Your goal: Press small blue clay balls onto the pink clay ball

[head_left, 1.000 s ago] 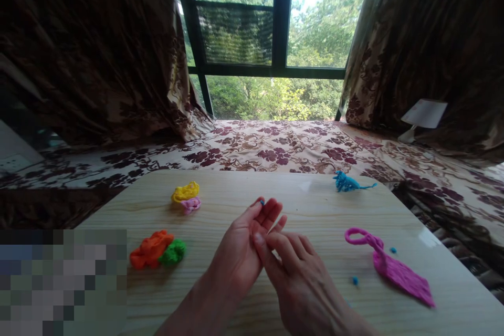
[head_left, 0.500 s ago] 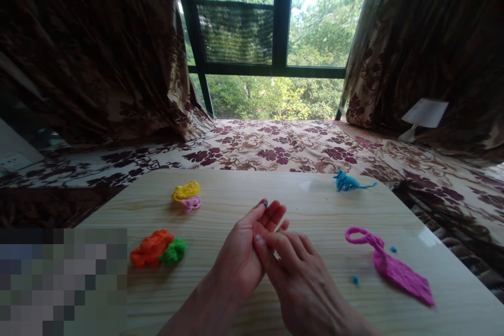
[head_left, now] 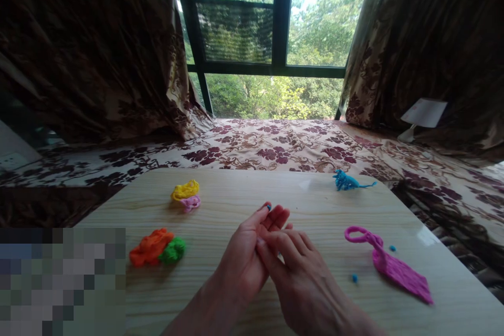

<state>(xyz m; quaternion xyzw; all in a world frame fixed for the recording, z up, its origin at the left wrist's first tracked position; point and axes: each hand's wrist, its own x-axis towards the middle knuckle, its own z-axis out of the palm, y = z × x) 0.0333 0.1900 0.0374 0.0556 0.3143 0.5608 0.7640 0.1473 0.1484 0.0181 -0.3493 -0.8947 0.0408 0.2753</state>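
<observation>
My left hand (head_left: 244,252) is turned palm up above the table. A small piece of blue modelling clay (head_left: 269,207) shows at its thumb tip, pinched against the index finger, while the other fingers stretch forward. Across that palm lies my right hand (head_left: 303,268), its thumb and curled index finger pressed together against the left palm; whatever is between them is hidden. To the right are two small blue clay balls, a nearer ball (head_left: 355,278) and a farther ball (head_left: 392,248). Beside them lies a flat magenta clay strip (head_left: 401,271) with a loop at its far end.
On the left of the wooden table (head_left: 236,184) sit orange clay (head_left: 150,248), green clay (head_left: 172,250), yellow clay (head_left: 185,189) and pink clay (head_left: 190,203). A blue clay clump (head_left: 346,181) with a thin tail lies far right. A lamp (head_left: 423,114) stands behind.
Both hands have shifted very slightly to the right. The blue piece stays at my left thumb tip, and the right fingers still press on the left palm.
</observation>
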